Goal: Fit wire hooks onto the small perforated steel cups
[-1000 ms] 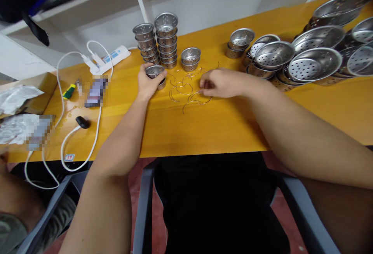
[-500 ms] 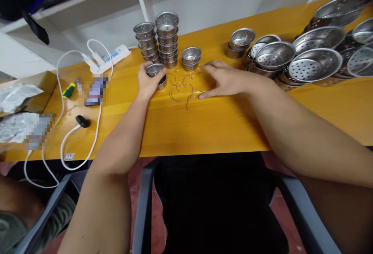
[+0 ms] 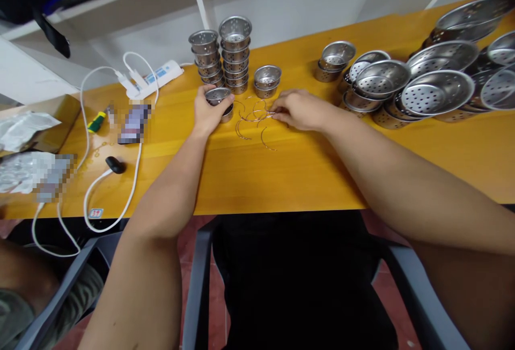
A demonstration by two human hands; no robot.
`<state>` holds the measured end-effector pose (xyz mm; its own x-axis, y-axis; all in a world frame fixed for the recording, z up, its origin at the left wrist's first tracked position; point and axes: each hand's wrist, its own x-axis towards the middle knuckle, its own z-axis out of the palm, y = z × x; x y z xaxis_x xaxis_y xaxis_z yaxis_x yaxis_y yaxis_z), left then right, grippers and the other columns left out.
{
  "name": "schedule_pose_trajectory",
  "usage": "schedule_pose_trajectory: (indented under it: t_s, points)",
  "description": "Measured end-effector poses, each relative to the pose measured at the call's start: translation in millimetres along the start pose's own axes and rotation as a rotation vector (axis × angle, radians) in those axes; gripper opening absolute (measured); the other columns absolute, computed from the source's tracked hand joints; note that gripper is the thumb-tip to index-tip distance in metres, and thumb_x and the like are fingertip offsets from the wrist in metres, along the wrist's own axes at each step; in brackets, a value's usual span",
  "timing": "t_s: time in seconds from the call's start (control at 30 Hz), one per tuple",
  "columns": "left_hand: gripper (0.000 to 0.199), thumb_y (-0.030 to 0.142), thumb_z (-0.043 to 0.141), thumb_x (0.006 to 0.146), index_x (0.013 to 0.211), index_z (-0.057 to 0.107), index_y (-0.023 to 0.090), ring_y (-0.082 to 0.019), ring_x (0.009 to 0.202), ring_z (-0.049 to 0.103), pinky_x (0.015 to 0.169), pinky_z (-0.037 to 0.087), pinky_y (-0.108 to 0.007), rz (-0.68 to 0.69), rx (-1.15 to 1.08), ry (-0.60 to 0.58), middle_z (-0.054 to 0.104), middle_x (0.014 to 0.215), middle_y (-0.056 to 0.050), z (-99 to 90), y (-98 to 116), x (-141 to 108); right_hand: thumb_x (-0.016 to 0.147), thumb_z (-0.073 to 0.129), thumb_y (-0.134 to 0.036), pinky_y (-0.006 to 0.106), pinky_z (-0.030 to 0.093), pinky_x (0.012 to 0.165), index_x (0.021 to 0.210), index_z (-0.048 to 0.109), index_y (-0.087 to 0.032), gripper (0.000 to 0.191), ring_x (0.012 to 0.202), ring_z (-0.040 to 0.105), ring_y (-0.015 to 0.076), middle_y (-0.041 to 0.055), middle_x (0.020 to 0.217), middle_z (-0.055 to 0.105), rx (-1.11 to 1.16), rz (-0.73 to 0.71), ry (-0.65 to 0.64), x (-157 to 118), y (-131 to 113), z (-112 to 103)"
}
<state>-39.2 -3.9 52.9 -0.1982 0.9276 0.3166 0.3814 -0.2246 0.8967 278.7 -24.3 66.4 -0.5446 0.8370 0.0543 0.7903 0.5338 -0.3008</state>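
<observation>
Right hand (image 3: 300, 110) has curled in, touching wires (image 3: 254, 120).

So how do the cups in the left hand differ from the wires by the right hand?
Shape: the held cups are round and open-topped, while the wires are thin, curved strands.
Pose: the held cups are stacked in the grip of the left hand; the wires lie in a loose, overlapping scatter, with the right hand at its edge.
Shared: both the held cups and the wires look metallic.

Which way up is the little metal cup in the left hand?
Upright: the metal cup has its open rim facing up, with the left hand around its side.
</observation>
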Motion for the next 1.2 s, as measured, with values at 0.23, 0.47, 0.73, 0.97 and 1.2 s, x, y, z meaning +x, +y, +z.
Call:
schedule_pose_trajectory:
  t_s: [0.23,0.47,0.73,0.97,1.2]
  points:
    - [0.061,0.032,0.112,0.081,0.122,0.068,0.028,-0.027,0.12,0.086,0.119,0.071,-0.046,0.032,-0.001,-0.001,0.087,0.121,-0.005,-0.1,-6,3,0.111,0.062,-0.03,0.058,0.066,0.114,0.125,0.088,-0.025,0.031,0.129,0.083,0.0449,0.0203,0.132,0.09,-0.074,0.014,0.003,-8,-21,-2]
    - [0.063,0.03,0.11,0.085,0.129,0.066,0.03,-0.027,0.126,0.086,0.125,0.07,-0.046,0.074,0.008,0.002,0.087,0.131,-0.006,-1.5,0,-1,0.112,0.064,-0.037,0.058,0.063,0.119,0.13,0.084,-0.027,0.028,0.133,0.08,0.0446,0.0189,0.139,0.085,0.041,0.03,0.059,-21,-22,-15]
    - [0.089,0.038,0.121,0.077,0.141,0.06,0.034,-0.035,0.162,0.073,0.144,0.062,-0.053,0.23,0.048,0.08,0.073,0.16,-0.009,-1.7,29,-11,0.124,0.049,-0.06,0.065,0.062,0.125,0.17,0.075,-0.03,0.061,0.135,0.076,0.0474,0.0215,0.149,0.082,0.207,0.139,0.242,-31,-38,-32]
    - [0.095,0.048,0.115,0.087,0.159,0.054,0.04,-0.037,0.17,0.07,0.146,0.061,-0.056,0.349,0.076,-0.03,0.063,0.172,-0.01,11.5,26,-28,0.126,0.038,-0.082,0.059,0.067,0.111,0.171,0.071,-0.027,0.079,0.124,0.079,0.0425,0.0193,0.136,0.085,0.303,0.215,0.379,-26,-35,-26]
    - [0.097,0.08,0.104,0.093,0.165,0.056,0.037,-0.036,0.154,0.075,0.141,0.059,-0.059,0.711,-0.046,-0.138,0.069,0.158,-0.009,29.5,-21,-14,0.115,0.058,-0.101,0.051,0.064,0.076,0.127,0.079,-0.032,0.073,0.076,0.064,0.0289,0.0065,0.086,0.068,0.554,-0.066,0.693,-3,3,10]
